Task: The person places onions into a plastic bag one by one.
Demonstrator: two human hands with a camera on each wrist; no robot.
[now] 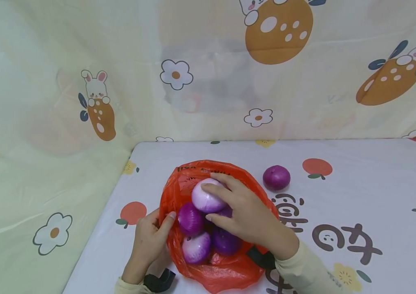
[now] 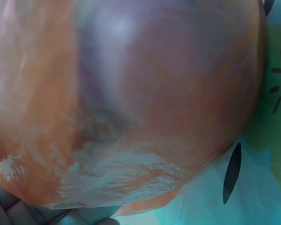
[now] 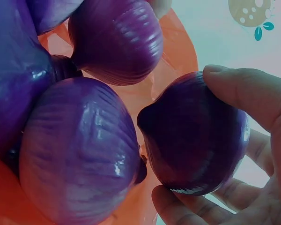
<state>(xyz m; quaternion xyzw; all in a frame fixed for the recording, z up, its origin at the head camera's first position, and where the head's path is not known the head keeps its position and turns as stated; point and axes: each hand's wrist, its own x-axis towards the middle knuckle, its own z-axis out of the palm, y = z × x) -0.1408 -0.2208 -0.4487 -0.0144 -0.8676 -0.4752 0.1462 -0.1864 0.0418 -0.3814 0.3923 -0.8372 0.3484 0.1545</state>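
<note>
Centrally in the head view, a red plastic bag [image 1: 215,269] lies open on the table [image 1: 377,183], holding purple onions. The right hand [image 1: 246,214] curls its fingers around a pale onion [image 1: 206,197] at the top of the pile. The left hand [image 1: 149,239] pinches the bag's left rim. Another onion [image 1: 276,177] sits apart, upper right. Lifting well likely means a steady rim and a full-finger grip.
</note>
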